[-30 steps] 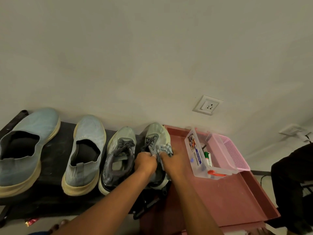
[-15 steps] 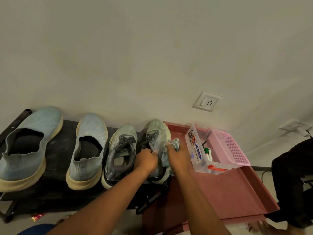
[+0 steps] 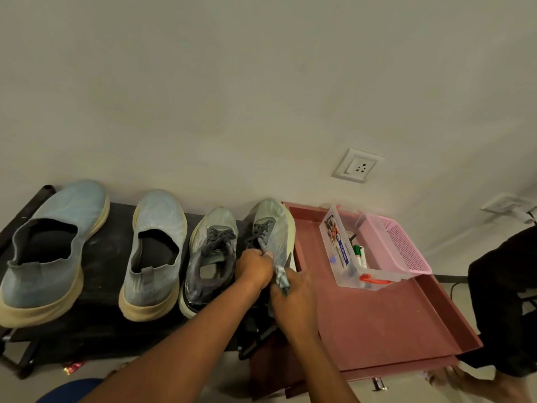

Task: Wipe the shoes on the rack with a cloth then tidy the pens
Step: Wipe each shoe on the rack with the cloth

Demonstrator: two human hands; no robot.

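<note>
Several shoes stand in a row on the black rack (image 3: 101, 257): two light blue slip-ons (image 3: 58, 242) (image 3: 157, 245) at the left and two grey-green lace-up sneakers at the right. My left hand (image 3: 254, 267) grips the collar and laces of the rightmost sneaker (image 3: 276, 228). My right hand (image 3: 292, 292) holds a bunched grey-green cloth (image 3: 282, 276) against that sneaker's right side, near the heel. The other sneaker (image 3: 209, 251) sits just left of my hands. Pens (image 3: 358, 254) lie in a clear plastic box (image 3: 340, 251) on the red tray (image 3: 377, 321).
A pink mesh basket (image 3: 404, 248) stands behind the clear box. A wall socket (image 3: 356, 165) is above the tray. At the right sits another person in dark clothing (image 3: 505, 292), bare feet by the tray's corner. The red tray butts against the rack's right end.
My right hand has drawn the cloth back along the sneaker's right side, from near the toe toward the heel. My left hand keeps its grip on the same shoe.
</note>
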